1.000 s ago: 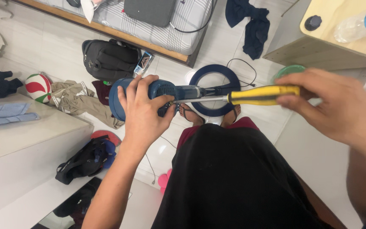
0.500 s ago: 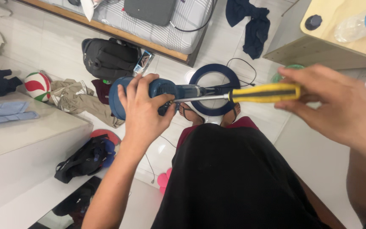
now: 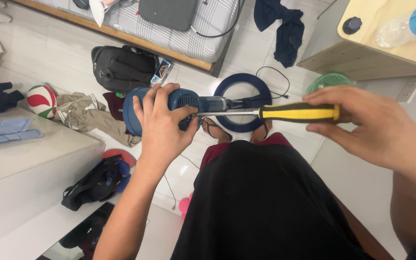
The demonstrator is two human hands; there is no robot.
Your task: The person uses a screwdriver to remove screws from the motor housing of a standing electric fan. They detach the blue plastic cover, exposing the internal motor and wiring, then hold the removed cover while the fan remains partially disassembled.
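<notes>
Two closed grips: left hand (image 3: 162,127) around one blue motor housing (image 3: 179,103), right hand (image 3: 376,127) around one yellow screwdriver (image 3: 297,112).

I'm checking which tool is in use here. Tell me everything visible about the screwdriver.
The screwdriver has a yellow handle with black stripes and a black collar, seemingly plastic, and a thin bare metal shaft. It lies roughly level, tip pointing toward the person's left. The right hand holds the handle's rear end between fingers and thumb. The tip meets the side of the blue power tool, which the left hand clasps. The tip's shape is hidden.
</notes>
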